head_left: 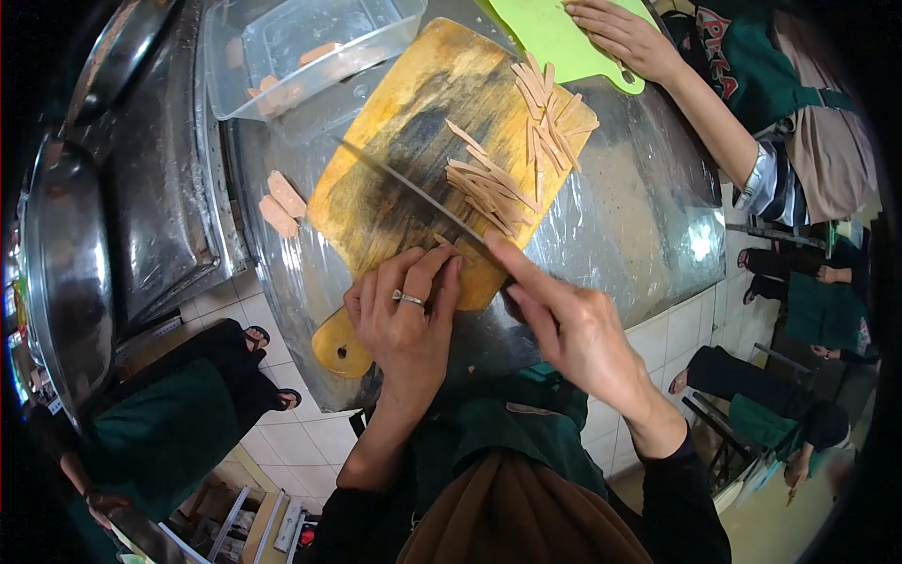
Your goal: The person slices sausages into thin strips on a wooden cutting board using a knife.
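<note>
A worn wooden board [376, 202] lies on the table, its handle toward me. My left hand [406, 305] has its fingers bent and pressed on a small pinkish piece [443, 244] at the board's near edge. My right hand [573, 324] is wrapped round a knife, its index finger along the top; the handle is mostly hidden. The knife's long blade [413, 188] reaches up and left across the board, beside my left fingertips. Thin cut strips [493, 193] lie in a pile right of the blade, with another pile of strips [550, 117] farther back.
Sausage pieces [284, 202] lie left of the board on the plastic-covered table [639, 207]. A clear tub [324, 70] with more pieces stands behind. A co-worker's hand [625, 38] rests on a green board [545, 33]. Metal pans [70, 254] are at far left; other people stand around.
</note>
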{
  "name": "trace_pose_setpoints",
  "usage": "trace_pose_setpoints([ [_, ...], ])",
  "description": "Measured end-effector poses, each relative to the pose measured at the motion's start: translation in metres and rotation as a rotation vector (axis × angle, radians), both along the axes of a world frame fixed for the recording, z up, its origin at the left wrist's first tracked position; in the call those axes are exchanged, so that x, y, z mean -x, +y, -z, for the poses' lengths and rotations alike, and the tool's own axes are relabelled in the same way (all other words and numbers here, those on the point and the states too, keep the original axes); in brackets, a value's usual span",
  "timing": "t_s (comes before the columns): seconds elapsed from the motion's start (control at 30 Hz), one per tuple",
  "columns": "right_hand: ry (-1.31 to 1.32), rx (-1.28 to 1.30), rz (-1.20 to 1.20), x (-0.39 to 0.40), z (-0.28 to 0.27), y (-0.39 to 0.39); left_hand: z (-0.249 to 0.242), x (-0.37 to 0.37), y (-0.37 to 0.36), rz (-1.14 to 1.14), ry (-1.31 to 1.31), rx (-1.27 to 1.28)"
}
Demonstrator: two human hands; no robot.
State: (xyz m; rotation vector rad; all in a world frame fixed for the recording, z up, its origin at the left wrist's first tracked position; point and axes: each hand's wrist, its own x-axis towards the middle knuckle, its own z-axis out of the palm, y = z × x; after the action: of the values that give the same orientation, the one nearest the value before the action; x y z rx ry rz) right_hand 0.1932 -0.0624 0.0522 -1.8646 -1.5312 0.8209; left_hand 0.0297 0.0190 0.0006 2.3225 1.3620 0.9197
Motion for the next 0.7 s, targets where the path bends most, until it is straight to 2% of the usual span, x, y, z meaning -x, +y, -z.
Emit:
trace_pose_setpoints([
  [0.13, 0.01, 0.002, 0.023, -0.006, -0.013, -0.003, -0.009, 0.0, 0.004, 0.01, -0.025, 0.049],
  [0.27, 0.046, 0.007, 0.02, -0.001, -0.031, -0.024, -0.026, 0.004, 0.009, -0.005, -0.216, 0.392],
  [0.37, 0.017, -0.006, -0.012, 0.002, -0.027, -0.04, -0.029, 0.025, 0.022, -0.103, -0.328, 0.342],
  [0.4, 0.058, 0.182, 0.013, 0.006, -0.039, -0.039, -0.036, 0.035, 0.032, -0.099, -0.268, 0.284],
  [0.5, 0.073, 0.282, -0.001, 0.007, -0.036, -0.038, -0.028, 0.064, 0.069, -0.127, -0.168, 0.03],
  [0.57, 0.043, 0.133, 0.005, 0.003, -0.022, -0.039, -0.023, 0.074, 0.093, -0.161, -0.068, 0.078],
  [0.6, 0.028, 0.06, 0.007, 0.0, -0.016, -0.039, -0.028, 0.073, 0.103, -0.162, -0.075, 0.21],
  [0.7, -0.018, 0.057, 0.069, -0.009, -0.013, -0.031, -0.023, 0.065, 0.113, -0.171, 0.25, 0.023],
])
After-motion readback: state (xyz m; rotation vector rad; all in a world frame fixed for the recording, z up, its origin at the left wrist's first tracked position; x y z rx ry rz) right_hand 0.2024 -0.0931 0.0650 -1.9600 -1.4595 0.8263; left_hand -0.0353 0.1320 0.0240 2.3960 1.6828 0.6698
